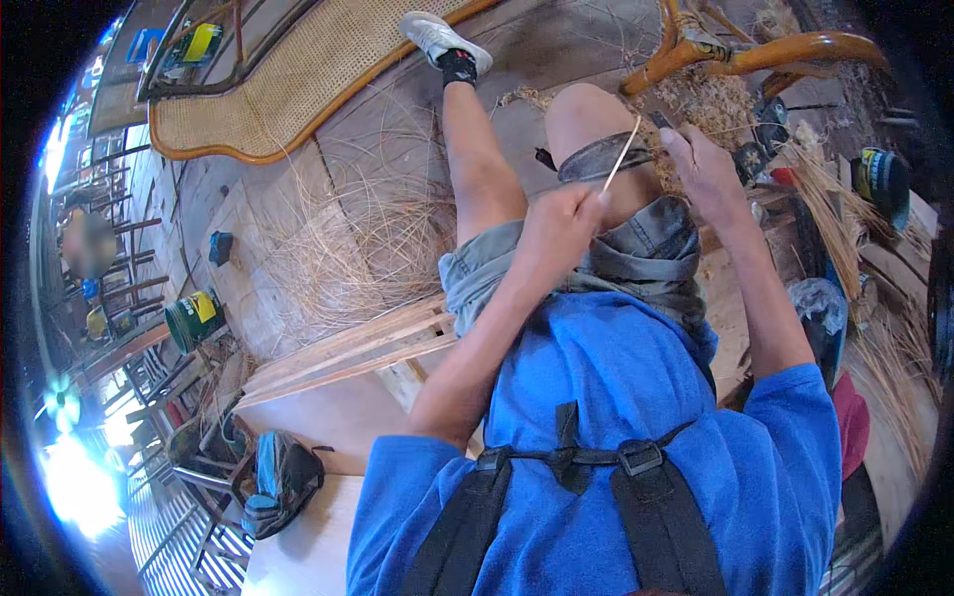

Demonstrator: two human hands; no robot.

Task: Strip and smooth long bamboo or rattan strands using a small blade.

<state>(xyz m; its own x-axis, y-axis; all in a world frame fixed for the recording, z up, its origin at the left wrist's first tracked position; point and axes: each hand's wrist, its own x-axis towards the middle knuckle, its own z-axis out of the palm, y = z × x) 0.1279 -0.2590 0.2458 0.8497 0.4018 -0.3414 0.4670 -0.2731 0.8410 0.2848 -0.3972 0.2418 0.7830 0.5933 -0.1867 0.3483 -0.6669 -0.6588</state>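
Observation:
My left hand [561,233] is closed around the lower end of a thin, pale cane strip [624,154], which slants up and to the right above my bent right knee. My right hand [704,171] is closed, its thumb lying along a short dark tool [660,120] whose kind I cannot make out. The strip's upper tip comes close to this tool; whether they touch, I cannot tell. A dark pad [601,159] wraps my right leg near the knee, beneath the strip. My left hand is slightly blurred.
Loose cane strips [348,248] lie tangled on the floor at left. A woven cane panel [328,70] is at the far left, a curved rattan frame [795,52] at the far right. Buckets [194,320] stand around. A strip bundle [827,214] lies right; a backpack [281,484] sits near left.

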